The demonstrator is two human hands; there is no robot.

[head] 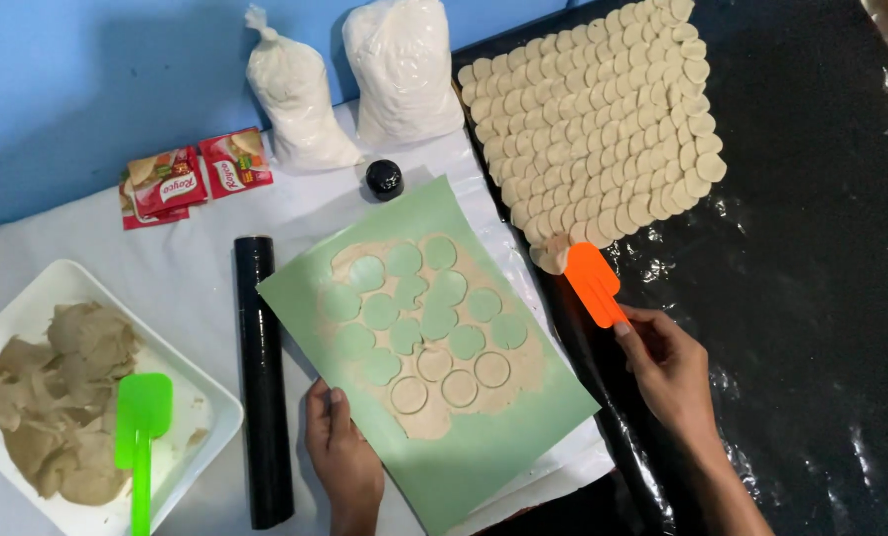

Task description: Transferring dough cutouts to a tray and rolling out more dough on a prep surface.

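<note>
Black sheet [811, 298]: right hand [667, 367] grips orange spatula [593, 283].

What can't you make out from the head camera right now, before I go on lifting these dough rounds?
- Orange spatula: whether its tip carries a round; it overlaps the dough rounds.
- Right hand: its grip on the handle is covered by the fingers.
- White tray: left and bottom cut off by the frame.
- Left hand: fingertips hidden under the green sheet.
</note>
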